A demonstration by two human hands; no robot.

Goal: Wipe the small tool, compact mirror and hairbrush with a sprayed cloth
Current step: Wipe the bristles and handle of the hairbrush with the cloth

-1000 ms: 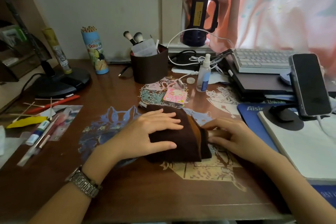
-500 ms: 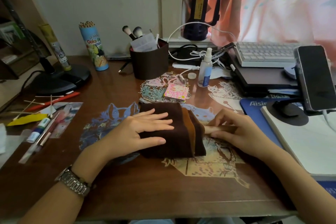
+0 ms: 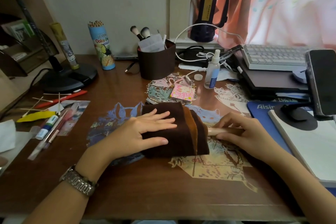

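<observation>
A: Report grip status, nearest items first.

B: Left hand [image 3: 145,131]: flat, fingers straight and spread, palm pressing down on the folded brown cloth [image 3: 179,139]. Nothing is pinched. A metal wristwatch [image 3: 78,183] sits on that wrist.

A: Right hand?

B: Right hand [image 3: 241,132]: fingers curled round a pale wooden handle [image 3: 213,131], thumb below, fingertips above. The handle runs from this grip leftward into the cloth fold; the end under the cloth is hidden, so whether this is the hairbrush cannot be confirmed.

A: Cloth position relative to the grip?

B: Directly left of the right-hand grip, touching the handle, resting on the wooden desk [image 3: 145,187].

A: Items beyond the grip?

B: Compact mirror [image 3: 182,92]: pink patterned case, lid closed, behind the cloth and apart from both hands. Spray bottle [image 3: 211,71]: upright, farther back and slightly right of the mirror, a loose white cap [image 3: 198,76] just beside it. Brown brush holder [image 3: 156,60]: behind the mirror, two makeup brushes standing in it. Phone on stand [image 3: 321,82]: well right of the grip.
</observation>
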